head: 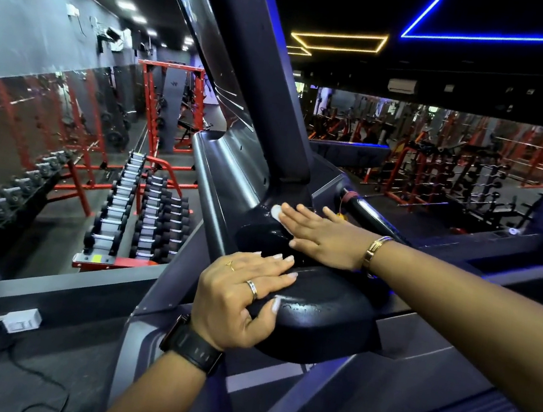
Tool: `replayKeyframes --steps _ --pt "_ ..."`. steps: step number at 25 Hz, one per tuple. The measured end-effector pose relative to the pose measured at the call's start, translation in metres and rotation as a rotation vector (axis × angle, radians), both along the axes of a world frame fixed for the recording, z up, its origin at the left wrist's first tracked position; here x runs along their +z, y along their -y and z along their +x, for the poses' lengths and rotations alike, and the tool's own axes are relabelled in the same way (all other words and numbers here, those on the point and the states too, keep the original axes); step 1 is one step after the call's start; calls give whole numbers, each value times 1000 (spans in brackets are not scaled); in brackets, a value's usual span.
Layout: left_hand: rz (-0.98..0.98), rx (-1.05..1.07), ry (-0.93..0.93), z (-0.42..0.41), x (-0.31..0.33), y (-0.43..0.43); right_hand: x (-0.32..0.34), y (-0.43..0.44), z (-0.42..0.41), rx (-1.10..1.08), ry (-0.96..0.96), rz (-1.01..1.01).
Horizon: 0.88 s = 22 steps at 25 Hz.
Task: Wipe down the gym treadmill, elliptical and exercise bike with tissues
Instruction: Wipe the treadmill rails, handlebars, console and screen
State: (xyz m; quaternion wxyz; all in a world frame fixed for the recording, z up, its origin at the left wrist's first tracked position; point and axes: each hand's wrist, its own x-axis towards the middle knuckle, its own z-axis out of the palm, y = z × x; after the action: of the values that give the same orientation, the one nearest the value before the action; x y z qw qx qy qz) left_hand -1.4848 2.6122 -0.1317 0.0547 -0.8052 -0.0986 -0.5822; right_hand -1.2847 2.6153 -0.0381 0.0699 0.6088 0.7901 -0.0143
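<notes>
Head view. Treadmill (247, 64): left hand (242, 288) rests flat on the black handrail pad (317, 315), gripping nothing. Right hand (321, 233), fingers straight, presses the tissue (276, 212) just beyond that pad, at the console base. Risk: the unpinched tissue may slip free or shred on the wet-looking surface.

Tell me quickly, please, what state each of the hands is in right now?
Left hand: open, resting on the pad.
Right hand: open, pressing the tissue flat.
</notes>
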Motion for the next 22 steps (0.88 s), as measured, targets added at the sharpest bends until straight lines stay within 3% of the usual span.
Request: replayKeyframes --steps 8,11,14,18,22 --pt "1 1 2 1 0 2 -5 36 -3 -369 -322 101" --pt "6 5 11 2 -1 2 -14 64 -8 -428 -210 247" --pt "1 14 21 3 -2 2 -33 90 -15 -471 -57 516" --pt "-1 24 12 2 -3 2 -65 116 -36 -353 -148 878" --pt "4 36 -1 1 -3 2 -86 132 -62 -63 -412 1004"
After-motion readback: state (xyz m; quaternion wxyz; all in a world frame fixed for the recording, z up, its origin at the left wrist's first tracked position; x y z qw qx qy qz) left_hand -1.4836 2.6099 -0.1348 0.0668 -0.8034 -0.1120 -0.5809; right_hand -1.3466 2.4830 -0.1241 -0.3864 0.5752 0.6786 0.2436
